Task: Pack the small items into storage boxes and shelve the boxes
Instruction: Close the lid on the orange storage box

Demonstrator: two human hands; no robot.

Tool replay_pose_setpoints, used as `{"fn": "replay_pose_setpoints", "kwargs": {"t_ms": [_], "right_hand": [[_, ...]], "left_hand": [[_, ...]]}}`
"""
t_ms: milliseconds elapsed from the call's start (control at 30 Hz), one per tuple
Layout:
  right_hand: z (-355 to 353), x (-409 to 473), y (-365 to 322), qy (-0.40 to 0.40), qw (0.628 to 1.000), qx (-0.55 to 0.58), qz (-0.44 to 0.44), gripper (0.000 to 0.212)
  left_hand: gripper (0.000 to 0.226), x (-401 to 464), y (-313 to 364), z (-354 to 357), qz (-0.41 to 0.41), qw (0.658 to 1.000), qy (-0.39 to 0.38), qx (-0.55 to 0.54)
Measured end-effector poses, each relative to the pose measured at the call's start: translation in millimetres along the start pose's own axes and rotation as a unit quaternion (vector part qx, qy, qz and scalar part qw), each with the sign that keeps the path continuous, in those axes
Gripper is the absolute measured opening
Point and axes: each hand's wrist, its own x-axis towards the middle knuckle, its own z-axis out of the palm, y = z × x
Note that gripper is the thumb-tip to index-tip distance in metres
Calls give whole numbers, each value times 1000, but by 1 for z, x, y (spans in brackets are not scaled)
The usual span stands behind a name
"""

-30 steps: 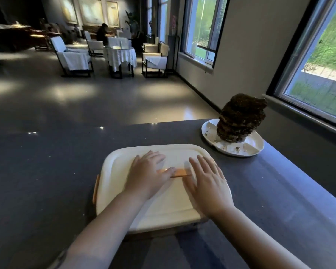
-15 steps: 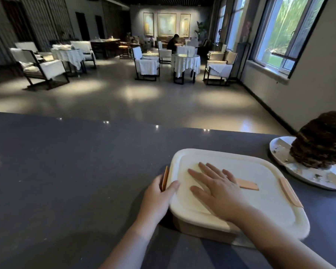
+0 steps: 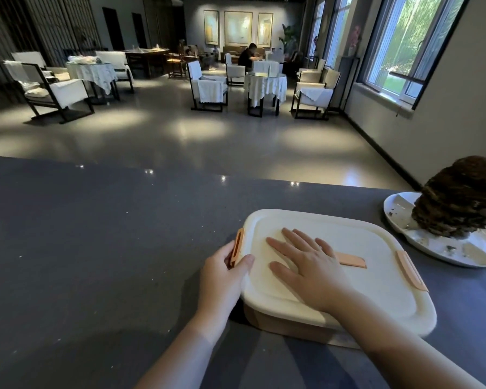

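1. We stand at the dark bench (image 3: 96, 248), and the storage box (image 3: 286, 324) lies on it just in front of us, toward our right, its cream lid (image 3: 362, 276) on top and its long axis running from near-left to far-right
2. Well to the right on the same bench sits a white plate (image 3: 443, 248) carrying a dark, rough brown lump (image 3: 460, 197), apart from the box
3. Our right hand (image 3: 306, 265) lies flat on the lid's left half, fingers straight and spread, pressing down and holding nothing
4. Our left hand (image 3: 222, 276) is the nearer one to the box's left edge: its grip is narrow, thumb (image 3: 243, 262) on the lid rim and fingers curled round the left orange latch (image 3: 237, 244), which stands raised off the lid
5. The right orange latch (image 3: 411, 272) lies on the far side, beyond the right hand, and looks laid down flat; an orange strip (image 3: 350, 259) marks the lid's middle
6. We judge the coming move turns on the left latch lying directly under the left grip, to be pushed down while the right hand steadies the lid
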Motion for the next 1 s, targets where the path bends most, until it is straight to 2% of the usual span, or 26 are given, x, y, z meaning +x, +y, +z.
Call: {"fn": "replay_pose_setpoints", "kwargs": {"t_ms": [200, 467, 667, 767, 833, 900, 967, 1000], "right_hand": [[0, -1, -4, -3, 1000, -16, 2, 66], [-2, -2, -7, 3, 1000, -17, -1, 65], [-2, -2, -6, 11, 1000, -2, -6, 63], [-7, -4, -6, 98, 994, 56, 11, 42], [-14, -13, 0, 187, 974, 104, 72, 24], [-21, -35, 20, 249, 959, 53, 124, 23], [-26, -63, 46, 262, 950, 1, 172, 30], [-27, -76, 59, 250, 945, 16, 211, 35]], "left_hand": [[35, 0, 9, -3, 41, 993, 1, 106], [42, -1, 15, 8, 75, 966, 19, 247], [41, -7, 12, 5, 95, 973, 16, 212], [39, -3, 13, 2, 89, 979, -8, 184], [48, 3, 12, -1, 78, 982, -37, 165], [59, 10, 12, -2, 68, 982, -70, 160], [65, 17, 11, -2, 58, 981, -87, 161], [67, 21, 11, -1, 56, 981, -90, 163]]}}
